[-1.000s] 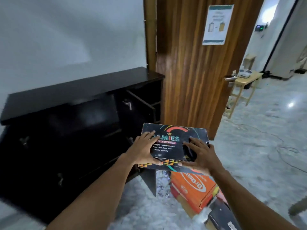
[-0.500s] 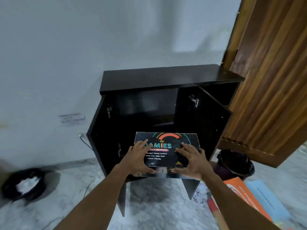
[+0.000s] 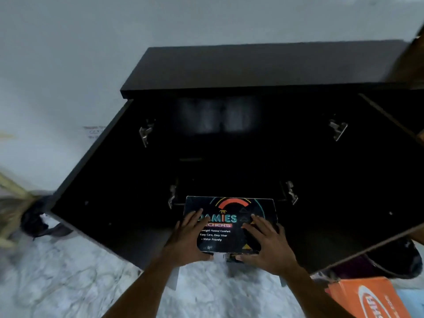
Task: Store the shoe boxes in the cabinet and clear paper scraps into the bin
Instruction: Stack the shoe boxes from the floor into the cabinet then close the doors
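A black shoe box (image 3: pixel 229 216) with neon lettering is held flat between both hands, its far end at the mouth of the lower opening of the black cabinet (image 3: pixel 252 65). My left hand (image 3: pixel 187 239) grips its left side with fingers spread over the lid. On the right side of the lid rests my right hand (image 3: pixel 267 244), thumb under the near edge. Both cabinet doors (image 3: pixel 110 191) stand wide open and the inside is dark. An orange shoe box (image 3: pixel 367 297) lies on the floor at the lower right.
A black bin (image 3: pixel 390 262) sits behind the right door (image 3: pixel 358 221). At the left, a dark bag (image 3: pixel 34 221) lies by the wall next to pale wooden legs (image 3: pixel 11 203). The floor (image 3: pixel 68 283) is grey marble. A wooden door edge (image 3: pixel 413 63) shows top right.
I have come much closer to the cabinet and the view tilted down. The box moved forward and lower, up to the lower opening; both hands keep the same hold.
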